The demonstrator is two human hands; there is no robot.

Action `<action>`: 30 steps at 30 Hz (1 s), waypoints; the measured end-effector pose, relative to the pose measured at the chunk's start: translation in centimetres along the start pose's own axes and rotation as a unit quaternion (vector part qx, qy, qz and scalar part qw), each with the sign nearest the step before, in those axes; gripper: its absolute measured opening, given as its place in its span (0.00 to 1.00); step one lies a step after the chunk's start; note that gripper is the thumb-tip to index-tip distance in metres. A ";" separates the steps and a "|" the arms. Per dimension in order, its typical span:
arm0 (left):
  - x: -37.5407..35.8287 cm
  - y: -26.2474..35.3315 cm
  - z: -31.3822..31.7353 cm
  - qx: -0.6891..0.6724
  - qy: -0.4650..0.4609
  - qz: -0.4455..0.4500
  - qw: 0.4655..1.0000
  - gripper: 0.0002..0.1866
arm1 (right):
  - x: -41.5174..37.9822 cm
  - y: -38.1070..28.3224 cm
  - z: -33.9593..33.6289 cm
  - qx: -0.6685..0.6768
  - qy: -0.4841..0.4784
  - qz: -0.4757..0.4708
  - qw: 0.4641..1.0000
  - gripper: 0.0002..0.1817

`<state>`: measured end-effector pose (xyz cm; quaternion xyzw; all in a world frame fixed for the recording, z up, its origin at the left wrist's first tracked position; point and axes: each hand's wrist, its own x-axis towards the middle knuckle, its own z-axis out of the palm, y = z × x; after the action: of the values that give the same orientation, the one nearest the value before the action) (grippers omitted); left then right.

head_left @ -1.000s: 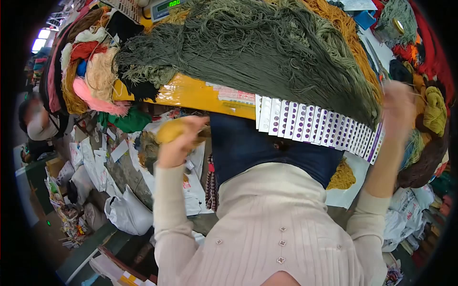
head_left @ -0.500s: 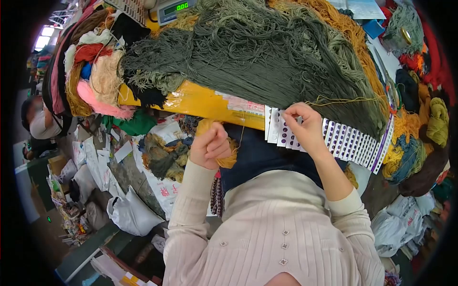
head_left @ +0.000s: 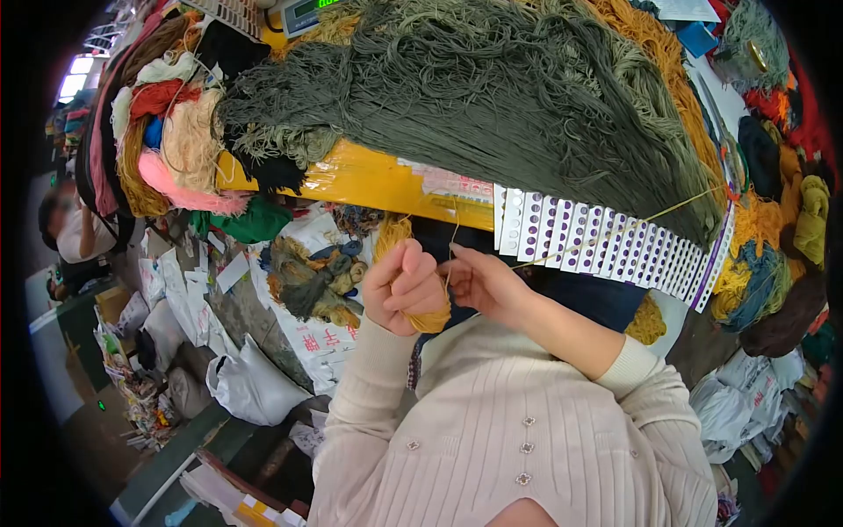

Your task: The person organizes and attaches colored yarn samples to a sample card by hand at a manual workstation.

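Observation:
My left hand (head_left: 404,285) is closed around a small bundle of mustard-yellow yarn (head_left: 430,318), which bulges out above and below the fist. Right beside it, my right hand (head_left: 490,283) is bent inward, thumb and fingertips pinching a strand of the same yarn. A thin yarn strand (head_left: 654,215) stretches from near my right hand across to the table's right side. Another short strand loops up above the fingertips. Beyond both hands, a large heap of dark green yarn (head_left: 492,123) spreads over the table. White strips with purple dots (head_left: 597,237) line the edge beneath it.
Yellow tape (head_left: 360,180) covers the table edge. Scissors (head_left: 729,145) lie at the right among coloured yarn skeins. A digital scale (head_left: 303,16) stands at the back left. Tangled yarn (head_left: 320,281) and white sacks (head_left: 255,382) lie at the left; another person (head_left: 75,233) is farther off.
My right hand has moved left and down from the dotted strips to beside my left fist. The yarn strand now stretches across the strips. My left hand keeps its hold on the yellow yarn.

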<state>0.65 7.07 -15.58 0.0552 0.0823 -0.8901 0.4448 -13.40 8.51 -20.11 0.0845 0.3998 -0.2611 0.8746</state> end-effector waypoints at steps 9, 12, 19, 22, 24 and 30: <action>-0.7 -1.9 -1.2 0.211 0.229 0.022 0.950 0.20 | -5.2 -1.7 2.1 -0.398 0.002 -0.347 0.849 0.04; -0.2 -3.1 -1.5 0.348 0.229 -0.011 0.909 0.17 | -6.5 -1.6 1.2 -0.603 -0.021 -0.461 0.651 0.02; 1.0 2.7 -0.9 0.138 0.107 0.194 0.965 0.12 | -7.6 -6.6 -3.6 -0.464 0.183 -0.448 0.742 0.06; 1.3 3.1 -1.6 0.075 -0.005 0.070 0.995 0.17 | -5.6 -6.8 -2.4 -0.502 0.192 -0.515 0.668 0.06; 2.1 1.6 -0.7 0.127 0.007 0.023 0.992 0.21 | -3.8 -6.5 -2.1 -0.559 0.207 -0.530 0.603 0.07; 6.6 -2.0 -3.6 0.613 0.255 0.043 0.746 0.12 | -0.6 -5.7 -3.1 -0.635 0.243 -0.614 0.401 0.08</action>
<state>-4.80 3.81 -20.01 0.5447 -0.3732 -0.6818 0.3150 -18.74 4.98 -21.34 -0.7037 0.5906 -0.3668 0.1465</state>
